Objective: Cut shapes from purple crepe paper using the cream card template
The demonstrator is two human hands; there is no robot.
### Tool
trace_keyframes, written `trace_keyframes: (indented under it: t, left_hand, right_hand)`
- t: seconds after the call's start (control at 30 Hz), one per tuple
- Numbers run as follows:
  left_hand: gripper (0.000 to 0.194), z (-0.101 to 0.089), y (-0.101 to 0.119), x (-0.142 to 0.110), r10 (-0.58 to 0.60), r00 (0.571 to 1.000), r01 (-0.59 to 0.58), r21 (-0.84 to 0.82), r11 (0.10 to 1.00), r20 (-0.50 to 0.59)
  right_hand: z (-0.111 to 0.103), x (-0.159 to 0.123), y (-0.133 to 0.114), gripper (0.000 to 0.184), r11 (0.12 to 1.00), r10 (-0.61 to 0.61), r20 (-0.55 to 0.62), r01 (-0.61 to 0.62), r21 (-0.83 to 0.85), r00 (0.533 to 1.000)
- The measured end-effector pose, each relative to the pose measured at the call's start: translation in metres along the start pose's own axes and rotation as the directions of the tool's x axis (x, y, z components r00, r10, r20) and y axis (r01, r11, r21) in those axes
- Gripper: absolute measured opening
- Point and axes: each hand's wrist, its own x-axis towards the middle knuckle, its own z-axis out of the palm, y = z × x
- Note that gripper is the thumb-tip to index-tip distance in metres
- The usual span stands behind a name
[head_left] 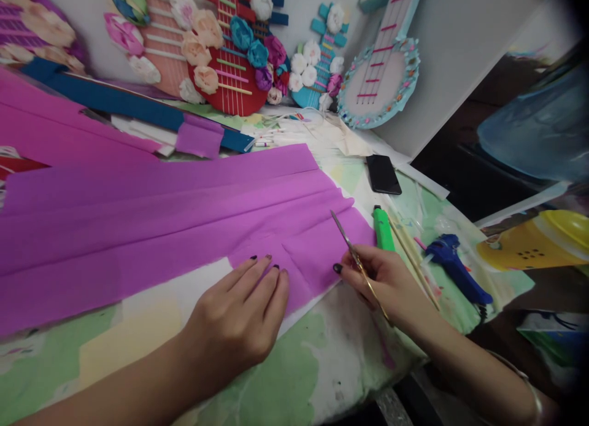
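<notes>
Flower-trimmed guitars [214, 99] stand along the back edge of a paint-stained table [294, 364]; purple paper [161, 211] stretches from the left across the table's middle, probably light, soft and quick to crease, best held flat near its rim; the left hand [246, 309] presses its near edge, gripping nothing; the right hand [380, 282] is clamped on scissors [356, 254], blade spread hard to tell; a glue gun [460, 269] lies toward the right edge.

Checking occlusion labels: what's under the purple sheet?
White paper sticks out at the near edge of the purple sheet, over the stained table cover. Anything beneath the sheet's middle is covered and can't be seen.
</notes>
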Motion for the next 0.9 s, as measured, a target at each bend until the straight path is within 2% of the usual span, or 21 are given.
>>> trace_keyframes:
  t: [0.1,0.23,0.4,0.63,0.77,0.9]
  left_hand:
    - [0.019,0.001,-0.003,0.000,-0.002,1.000,0.003,-0.004,1.000,0.014]
    - [0.018,0.000,-0.007,-0.001,0.020,0.999,-0.022,-0.050,0.998,-0.031]
    - [0.021,-0.002,-0.010,-0.002,0.021,0.999,-0.024,-0.059,0.998,-0.047]
    - [0.020,-0.003,-0.010,0.000,0.008,0.999,-0.012,-0.100,0.995,-0.044]
    - [0.023,-0.004,-0.010,-0.001,-0.002,1.000,-0.001,-0.111,0.994,-0.031]
    - [0.023,-0.006,-0.010,-0.003,0.009,1.000,-0.012,-0.108,0.994,-0.029]
  right_hand:
    - [0.006,0.019,0.000,0.018,0.995,-0.096,-0.058,0.093,-0.046,0.994]
    - [0.014,0.043,-0.007,0.022,0.957,-0.221,-0.043,0.208,-0.200,0.974]
    - [0.019,0.063,-0.005,0.025,0.946,-0.218,-0.114,0.181,-0.268,0.969]
    - [0.019,0.064,0.004,0.029,0.958,-0.241,-0.101,0.220,-0.186,0.965]
    - [0.019,0.062,0.003,0.027,0.945,-0.270,-0.041,0.256,-0.201,0.962]
    - [0.020,0.060,0.003,0.025,0.939,-0.276,-0.034,0.262,-0.225,0.961]
